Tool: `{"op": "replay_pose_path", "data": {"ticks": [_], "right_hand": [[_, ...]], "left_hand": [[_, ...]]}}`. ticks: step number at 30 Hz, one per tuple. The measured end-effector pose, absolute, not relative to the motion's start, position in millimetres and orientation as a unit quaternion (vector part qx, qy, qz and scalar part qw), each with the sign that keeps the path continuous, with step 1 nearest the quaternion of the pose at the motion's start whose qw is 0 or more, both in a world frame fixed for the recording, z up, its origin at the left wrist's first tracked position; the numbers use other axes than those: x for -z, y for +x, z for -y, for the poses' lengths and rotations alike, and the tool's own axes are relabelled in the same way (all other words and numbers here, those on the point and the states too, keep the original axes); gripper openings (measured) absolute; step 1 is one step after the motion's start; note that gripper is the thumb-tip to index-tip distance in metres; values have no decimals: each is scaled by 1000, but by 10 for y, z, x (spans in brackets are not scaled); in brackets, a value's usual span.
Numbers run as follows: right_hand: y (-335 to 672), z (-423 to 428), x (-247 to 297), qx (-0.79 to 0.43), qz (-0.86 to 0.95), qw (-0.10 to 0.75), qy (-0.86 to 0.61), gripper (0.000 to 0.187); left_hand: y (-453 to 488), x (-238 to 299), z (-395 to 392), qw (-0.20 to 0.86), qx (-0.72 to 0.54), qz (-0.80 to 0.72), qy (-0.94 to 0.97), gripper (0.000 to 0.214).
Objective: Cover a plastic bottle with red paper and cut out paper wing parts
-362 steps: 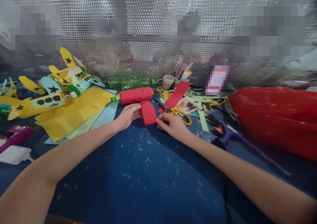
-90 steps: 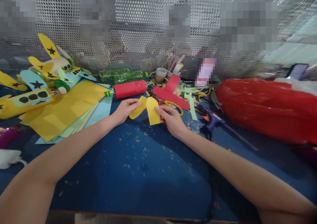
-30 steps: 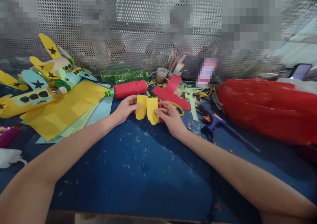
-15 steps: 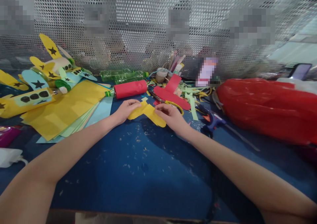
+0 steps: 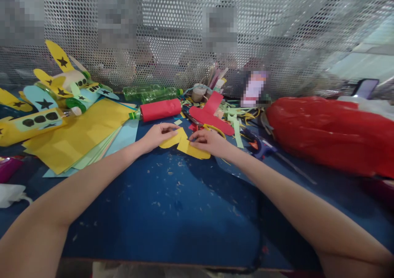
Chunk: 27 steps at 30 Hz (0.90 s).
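Note:
Near the middle of the blue table, my left hand (image 5: pixel 158 136) pinches a yellow paper piece (image 5: pixel 170 141) with a rounded end. My right hand (image 5: pixel 209 142) has its fingers closed on another yellow paper strip (image 5: pixel 194 150), also rounded at its outer end. The inner ends of the two pieces meet between my hands; whether they are joined I cannot tell. Just beyond lie a bottle wrapped in red paper (image 5: pixel 160 109), red paper cutouts (image 5: pixel 211 120) and scissors with yellow handles (image 5: pixel 215 129).
To the left lie paper-covered bottle planes (image 5: pixel 40 122) and a stack of coloured paper sheets (image 5: pixel 76 134). Green bottles (image 5: pixel 150 92) stand along the perforated metal screen (image 5: pixel 172 15). A blue glue gun (image 5: pixel 263 147) and a large red plastic bag (image 5: pixel 326 134) occupy the right.
My right hand has turned its yellow strip flatter, and the strip's inner end now sits lower against the left piece. The view has shifted slightly.

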State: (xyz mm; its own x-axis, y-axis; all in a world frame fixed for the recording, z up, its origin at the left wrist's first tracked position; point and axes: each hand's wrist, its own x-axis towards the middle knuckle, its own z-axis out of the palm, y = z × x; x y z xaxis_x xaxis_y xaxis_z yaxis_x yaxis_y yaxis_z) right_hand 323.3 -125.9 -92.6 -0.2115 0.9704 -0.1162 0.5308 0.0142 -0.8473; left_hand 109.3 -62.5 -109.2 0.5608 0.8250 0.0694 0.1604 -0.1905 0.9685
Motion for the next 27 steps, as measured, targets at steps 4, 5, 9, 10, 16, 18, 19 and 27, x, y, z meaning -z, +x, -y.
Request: {"op": "replay_pose_path", "data": {"ticks": [4, 5, 9, 10, 16, 18, 19, 27], "right_hand": [[3210, 1309, 884, -369, 677, 255, -584, 20], [3207, 1317, 874, -360, 683, 263, -578, 20], [3224, 1303, 876, -357, 693, 286, -557, 23], [3232, 1293, 882, -369, 685, 284, -560, 23], [3197, 1341, 838, -247, 691, 284, -617, 16], [3133, 1423, 801, -158, 715, 305, -609, 13], [3093, 1472, 787, -118, 726, 311, -602, 12], [2778, 1806, 855, -2, 829, 198, -523, 8]], "left_hand": [[1103, 1120, 614, 523, -349, -352, 694, 28], [1106, 1125, 611, 526, -357, -349, 689, 25], [1116, 1138, 603, 553, -372, -333, 667, 16], [1120, 1138, 602, 563, -373, -333, 658, 16], [1142, 1122, 608, 618, -406, -347, 577, 22], [1144, 1108, 612, 624, -419, -345, 562, 23], [1146, 1100, 614, 626, -419, -344, 560, 20], [1173, 1088, 637, 604, -435, -346, 571, 29]]}}
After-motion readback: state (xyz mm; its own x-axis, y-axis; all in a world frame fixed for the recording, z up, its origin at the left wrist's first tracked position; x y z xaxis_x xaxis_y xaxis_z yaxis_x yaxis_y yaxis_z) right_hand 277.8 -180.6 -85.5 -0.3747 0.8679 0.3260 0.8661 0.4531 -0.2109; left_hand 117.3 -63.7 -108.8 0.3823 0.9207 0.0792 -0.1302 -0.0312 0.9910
